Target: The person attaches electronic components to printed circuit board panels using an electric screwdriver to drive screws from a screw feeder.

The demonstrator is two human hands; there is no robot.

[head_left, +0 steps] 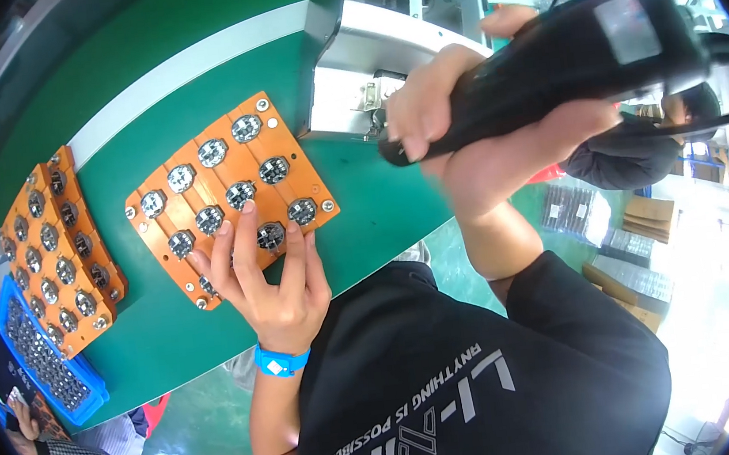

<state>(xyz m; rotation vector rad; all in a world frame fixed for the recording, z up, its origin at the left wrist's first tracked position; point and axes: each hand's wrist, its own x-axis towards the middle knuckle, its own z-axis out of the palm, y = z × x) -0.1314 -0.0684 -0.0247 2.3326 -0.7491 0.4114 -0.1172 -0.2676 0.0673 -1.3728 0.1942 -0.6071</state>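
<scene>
My left hand [279,303] lies with fingers spread on the near edge of an orange fixture plate [211,186]. Its fingertips touch the plate among several round circuit boards [212,153] seated in rows. Screws show at the plate's corners. Raised to the right, my right hand [500,160] grips a black corded electric screwdriver [561,65]. The screwdriver's narrow end points left, in front of a silver-white machine [388,25]; I cannot make out a bit on it. My right hand is slightly blurred.
More orange plates with round boards [67,299] stand at the left, beside a blue tray [94,402] of small dark parts. A co-worker's hand [22,414] is at the lower left. Another person [632,150] and cardboard boxes [648,215] are to the right, beyond the green table [364,227].
</scene>
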